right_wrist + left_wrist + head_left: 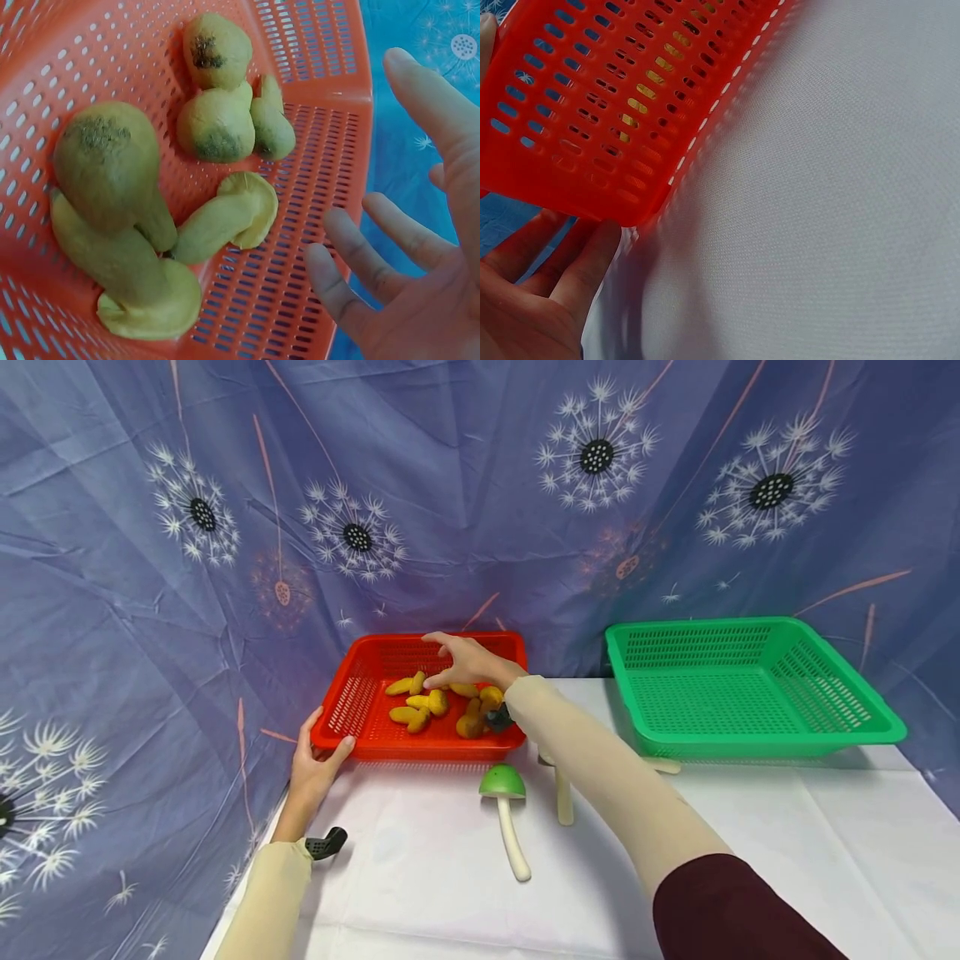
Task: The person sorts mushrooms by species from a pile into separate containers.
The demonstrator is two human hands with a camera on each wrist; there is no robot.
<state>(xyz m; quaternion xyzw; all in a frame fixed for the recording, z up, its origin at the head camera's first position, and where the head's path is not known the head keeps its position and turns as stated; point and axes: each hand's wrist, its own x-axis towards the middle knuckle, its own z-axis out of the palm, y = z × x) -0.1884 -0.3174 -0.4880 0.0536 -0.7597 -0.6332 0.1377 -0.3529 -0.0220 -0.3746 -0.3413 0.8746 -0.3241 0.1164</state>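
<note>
The left hand (315, 775) grips the near left corner of a red basket (427, 750), its thumb and fingers on either side of the corner. The right hand (467, 662), fingers spread and thumb apart, hangs above the basket's interior and holds nothing. The red basket stands on the white-covered worktop (412, 877), against a blue backdrop (457, 468) printed with dandelions. Inside it lie several yellow-brown mushrooms (429, 702); the right wrist view shows dark patches on some caps, and two of them overlapping. In front of the basket lies a mushroom with a green cap (502, 782), its pale stem directed towards the viewer. Just beside it, a second pale stem (564, 800) is partly covered by the right sleeve (607, 777). A green basket (765, 742) stands to the right, with another pale stem (664, 766) near its front edge.
</note>
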